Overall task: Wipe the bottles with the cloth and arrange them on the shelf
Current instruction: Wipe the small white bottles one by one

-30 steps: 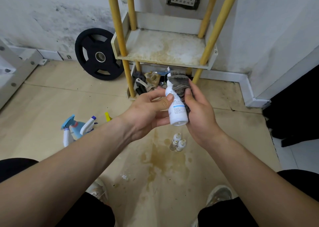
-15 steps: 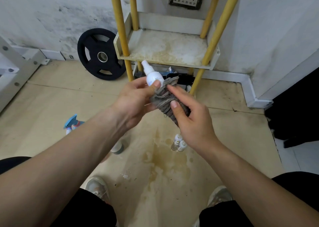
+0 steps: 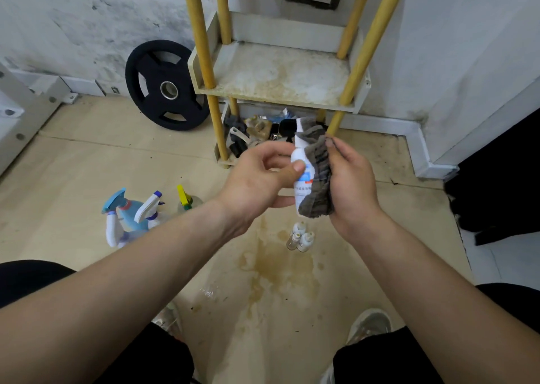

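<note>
A small white bottle (image 3: 300, 161) with a blue label stands upright between my hands, in front of the shelf. My left hand (image 3: 257, 179) pinches it, thumb on the label. My right hand (image 3: 352, 179) holds a grey cloth (image 3: 318, 173) wrapped against the bottle's right side and top. The stained shelf board (image 3: 277, 74) with yellow posts is bare. Three tiny bottles (image 3: 299, 237) stand on the floor below my hands. Several spray bottles (image 3: 137, 214) stand on the floor to the left.
A black weight plate (image 3: 165, 85) leans on the wall left of the shelf. The shelf's bottom tier (image 3: 251, 132) holds clutter. A white metal frame (image 3: 17, 112) is at far left, a dark object (image 3: 496, 179) at right. My shoes (image 3: 369, 322) flank a floor stain.
The bottle was tilted left with the cloth round its body; it now stands upright again, and the cloth has slid along its right side up to the top.
</note>
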